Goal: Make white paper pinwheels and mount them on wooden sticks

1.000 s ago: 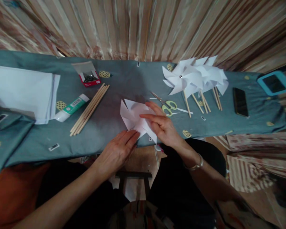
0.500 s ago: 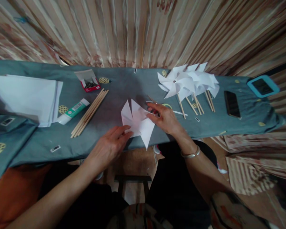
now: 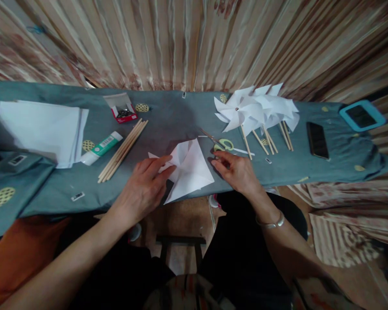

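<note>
A partly folded white paper pinwheel [image 3: 194, 172] lies near the table's front edge, its blades cut and some bent toward the middle. My left hand [image 3: 145, 181] pinches a bent blade between thumb and fingers, covering the paper's left side. Just off the paper's right edge is my right hand [image 3: 234, 170], its fingers half curled and thumb apart from the index finger; I see nothing held in it. Scissors [image 3: 224, 144] with light green handles lie right behind that hand, beside a thin white paper strip [image 3: 242, 151].
Finished white pinwheels [image 3: 242, 110] on sticks lie at the back right, near a phone [image 3: 317, 140] and a blue-framed device [image 3: 362, 115]. To the left are wooden sticks [image 3: 123, 150], a glue tube [image 3: 101, 148], a red box of pins [image 3: 124, 113] and a paper stack [image 3: 39, 129].
The paper has been turned, so its blades point differently. My right hand has drawn back to the right off the paper, uncovering the scissors. My left hand has moved slightly left.
</note>
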{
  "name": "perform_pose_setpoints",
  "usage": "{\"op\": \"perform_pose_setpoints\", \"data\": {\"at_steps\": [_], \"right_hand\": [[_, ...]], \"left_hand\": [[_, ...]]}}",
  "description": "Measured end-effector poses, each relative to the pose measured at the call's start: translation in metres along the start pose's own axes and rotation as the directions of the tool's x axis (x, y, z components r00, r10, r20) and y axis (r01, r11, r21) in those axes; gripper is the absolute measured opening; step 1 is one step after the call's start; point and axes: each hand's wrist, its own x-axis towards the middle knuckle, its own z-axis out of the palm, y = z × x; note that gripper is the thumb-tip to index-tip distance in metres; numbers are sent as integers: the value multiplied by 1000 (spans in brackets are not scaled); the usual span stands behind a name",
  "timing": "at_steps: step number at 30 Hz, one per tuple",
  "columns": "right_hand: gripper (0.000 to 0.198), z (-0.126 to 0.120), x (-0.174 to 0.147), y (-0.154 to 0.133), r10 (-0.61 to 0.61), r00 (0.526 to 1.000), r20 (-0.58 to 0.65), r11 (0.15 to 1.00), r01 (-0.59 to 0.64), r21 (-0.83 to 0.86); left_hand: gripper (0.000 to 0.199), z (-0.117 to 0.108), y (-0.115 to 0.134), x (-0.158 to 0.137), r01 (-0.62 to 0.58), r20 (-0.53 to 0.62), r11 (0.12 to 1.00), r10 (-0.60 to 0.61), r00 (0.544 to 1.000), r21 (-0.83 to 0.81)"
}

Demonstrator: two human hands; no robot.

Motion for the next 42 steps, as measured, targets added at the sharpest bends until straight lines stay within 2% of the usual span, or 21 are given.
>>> {"op": "perform_pose_setpoints", "data": {"at_steps": [2, 6, 11, 16, 18, 23, 25, 28, 34, 42], "right_hand": [[32, -2, -6, -6, -64, 998, -25, 996, 62, -61], [28, 0, -13, -11, -167, 986, -29, 985, 165, -42], [22, 2, -16, -15, -282, 959, -11, 959, 282, 19], [22, 4, -22, -21, -382, 918, 103, 923, 374, 94], [26, 6, -24, -23, -397, 906, 150, 916, 382, 120], [54, 7, -28, -23, -390, 880, 272, 917, 345, 199], [58, 8, -29, -22, -379, 874, 304, 920, 321, 224], [52, 11, -29, -21, -375, 875, 306, 915, 296, 273], [18, 22, -27, -21, -380, 903, 202, 874, 279, 398], [18, 37, -15, -34, -331, 937, 109, 888, 270, 373]], "left_hand": [[29, 2, 14, 1, -41, 38, 998, 43, 998, -44], [17, 12, 34, 2, -126, 131, 991, 130, 983, -38], [17, 14, 31, 1, -153, 152, 988, 153, 976, -14], [22, 4, 22, -5, -122, 183, 992, 121, 976, -3], [22, 2, 18, -9, -97, 180, 995, 93, 979, 14], [21, -3, 8, -18, -44, 140, 999, 45, 989, -12], [21, -4, 7, -20, -31, 138, 999, 34, 990, -21], [20, -4, 7, -21, -18, 151, 1000, 20, 988, -11], [19, -3, 11, -19, -33, 192, 999, 28, 981, 19], [37, 13, 24, -21, 17, 139, 989, 4, 990, -149]]}}
